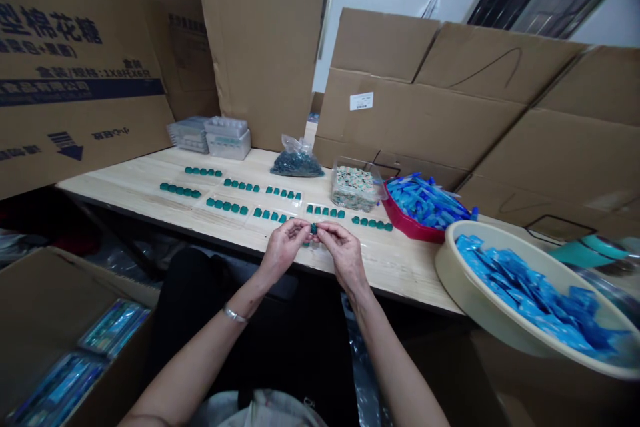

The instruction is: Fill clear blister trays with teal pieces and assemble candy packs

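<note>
A small dark green piece (313, 229) is pinched between the fingertips of both hands, just above the table's near edge. My left hand (283, 248) closes on it from the left, and a silvery bracelet circles that wrist. From the other side, my right hand (346, 255) grips the same piece with thumb and fingers. Its exact kind is too small to make out. Similar green pieces stand in short rows on clear plastic trays; one row (226, 205) lies left of my hands, another (373, 223) to the right. My fingers partly cover the tray nearest me.
Behind the rows sit a bag of dark pieces (296, 161), a clear tub of pale bits (356, 188) and stacked clear trays (228, 140). At right are a red basin (411, 225) and a cream basin (453, 267) with blue packets. Cardboard (400, 107) walls the back.
</note>
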Demonstrator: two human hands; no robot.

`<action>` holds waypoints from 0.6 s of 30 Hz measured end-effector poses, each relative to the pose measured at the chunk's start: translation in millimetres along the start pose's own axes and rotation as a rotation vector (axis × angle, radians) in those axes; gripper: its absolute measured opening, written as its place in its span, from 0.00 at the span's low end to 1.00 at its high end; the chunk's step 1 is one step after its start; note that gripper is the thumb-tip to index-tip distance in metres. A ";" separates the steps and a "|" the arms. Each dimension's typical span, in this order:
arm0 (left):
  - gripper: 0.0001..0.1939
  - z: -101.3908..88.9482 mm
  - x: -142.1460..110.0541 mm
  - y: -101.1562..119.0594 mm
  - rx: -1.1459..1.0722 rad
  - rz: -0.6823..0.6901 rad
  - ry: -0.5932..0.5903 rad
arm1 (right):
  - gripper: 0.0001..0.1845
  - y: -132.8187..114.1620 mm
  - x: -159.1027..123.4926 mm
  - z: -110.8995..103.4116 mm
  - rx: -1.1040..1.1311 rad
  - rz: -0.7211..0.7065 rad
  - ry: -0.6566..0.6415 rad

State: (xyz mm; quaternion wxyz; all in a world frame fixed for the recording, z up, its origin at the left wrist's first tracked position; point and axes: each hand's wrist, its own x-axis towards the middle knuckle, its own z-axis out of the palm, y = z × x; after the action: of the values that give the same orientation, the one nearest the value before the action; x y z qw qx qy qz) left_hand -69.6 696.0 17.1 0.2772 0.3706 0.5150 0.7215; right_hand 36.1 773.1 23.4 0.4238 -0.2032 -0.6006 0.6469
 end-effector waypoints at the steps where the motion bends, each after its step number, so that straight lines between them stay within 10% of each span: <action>1: 0.10 -0.2 -0.4 0.0 0.022 0.011 0.005 | 0.13 0.3 0.1 0.0 0.001 0.001 0.003; 8: 0.08 0.0 -4.2 0.0 0.226 0.179 0.108 | 0.12 0.2 1.1 0.2 0.091 0.037 0.081; 14: 0.12 -6.9 -1.8 1.5 -0.085 -0.036 0.004 | 0.12 4.0 2.2 -7.5 0.102 0.041 0.080; 18: 0.11 -17.4 -8.0 -10.5 0.140 -0.052 -0.037 | 0.14 9.8 7.0 -25.0 -0.047 0.044 0.011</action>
State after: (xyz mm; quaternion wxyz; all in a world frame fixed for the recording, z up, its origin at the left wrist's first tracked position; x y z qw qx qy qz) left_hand -79.1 683.7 1.8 0.2788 0.3888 0.5685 0.6692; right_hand 48.5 794.5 10.9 0.4077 -0.2298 -0.6087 0.6406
